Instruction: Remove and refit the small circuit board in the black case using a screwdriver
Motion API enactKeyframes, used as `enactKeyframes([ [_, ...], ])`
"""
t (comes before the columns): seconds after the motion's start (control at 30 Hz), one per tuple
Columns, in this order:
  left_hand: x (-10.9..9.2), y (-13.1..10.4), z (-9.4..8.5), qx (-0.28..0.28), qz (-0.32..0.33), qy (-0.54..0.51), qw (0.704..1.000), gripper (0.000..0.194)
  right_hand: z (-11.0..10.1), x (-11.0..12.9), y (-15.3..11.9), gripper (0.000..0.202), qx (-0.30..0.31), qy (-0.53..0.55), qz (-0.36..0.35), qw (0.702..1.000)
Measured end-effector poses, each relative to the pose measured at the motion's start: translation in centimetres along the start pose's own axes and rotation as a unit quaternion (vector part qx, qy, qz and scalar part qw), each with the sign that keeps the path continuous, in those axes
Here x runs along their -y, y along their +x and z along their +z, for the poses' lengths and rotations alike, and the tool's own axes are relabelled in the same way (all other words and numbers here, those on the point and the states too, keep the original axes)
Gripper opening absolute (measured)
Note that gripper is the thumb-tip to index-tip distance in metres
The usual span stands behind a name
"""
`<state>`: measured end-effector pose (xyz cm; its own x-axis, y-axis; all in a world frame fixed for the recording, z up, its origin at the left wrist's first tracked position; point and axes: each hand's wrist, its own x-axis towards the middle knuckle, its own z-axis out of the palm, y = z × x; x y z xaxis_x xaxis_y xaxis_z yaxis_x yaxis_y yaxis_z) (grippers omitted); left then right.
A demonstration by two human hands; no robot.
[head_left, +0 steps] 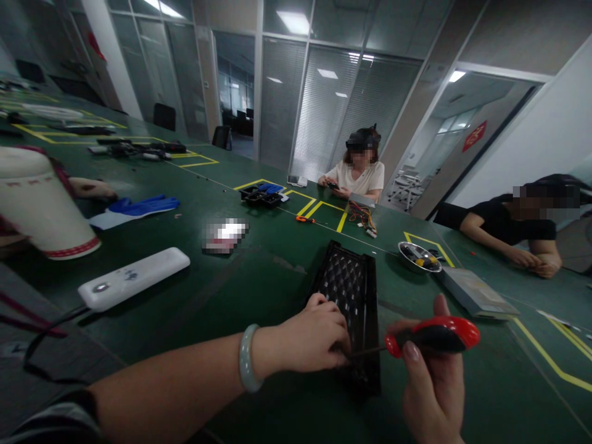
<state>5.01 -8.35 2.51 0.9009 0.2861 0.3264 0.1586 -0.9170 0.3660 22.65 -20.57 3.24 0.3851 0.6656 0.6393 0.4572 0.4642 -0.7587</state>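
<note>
A long black panel (354, 277) with a diamond-patterned mesh lies in front of me on the green table. My left hand (319, 333), with a pale green bangle (250, 357) on its wrist, has its fingers curled onto the panel's near part; whether a small piece is pinched under the fingertips is hidden. My right hand (432, 376) grips a red and black screwdriver (439, 337) by its handle. The shaft points left across the panel, and its tip ends by my left fingers.
To the left are a white power strip (136, 277), a cream tumbler (44, 203) and blue gloves (143, 205). A metal bowl of small parts (419, 257) and a grey box (478, 293) stand right. Two people sit across the table. Wires (363, 217) and an orange tool (305, 219) lie farther off.
</note>
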Motion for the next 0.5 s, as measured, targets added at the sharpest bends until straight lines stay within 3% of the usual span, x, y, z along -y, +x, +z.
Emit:
enactKeyframes([
  [0.5, 0.04, 0.15, -0.28, 0.03, -0.007, 0.005, 1.0, 0.02, 0.08, -0.25, 0.74, 0.068, -0.044, 0.012, 0.06, 0.997],
])
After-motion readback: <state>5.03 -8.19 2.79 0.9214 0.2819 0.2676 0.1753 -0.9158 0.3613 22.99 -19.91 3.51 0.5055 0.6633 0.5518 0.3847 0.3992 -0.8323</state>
